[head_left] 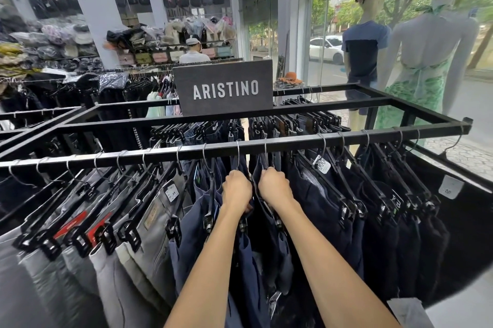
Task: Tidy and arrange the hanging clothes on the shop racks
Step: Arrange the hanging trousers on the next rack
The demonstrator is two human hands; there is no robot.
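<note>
left hand (236, 189): I see fingers curled round a hanger (242, 224), just under the rail (160, 155).
right hand (274, 186): fingers clamped on the neighbouring hanger (278, 221), under the rail.

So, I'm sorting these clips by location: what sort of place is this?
A clothing shop, most likely: trousers hang on a black rack bearing a brand sign, and dressed mannequins stand at the glass front.

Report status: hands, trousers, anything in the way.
Left grip, right grip: each clutching navy trousers at the hanger. Both hooks on front rail. Packed hangers either side.
</note>
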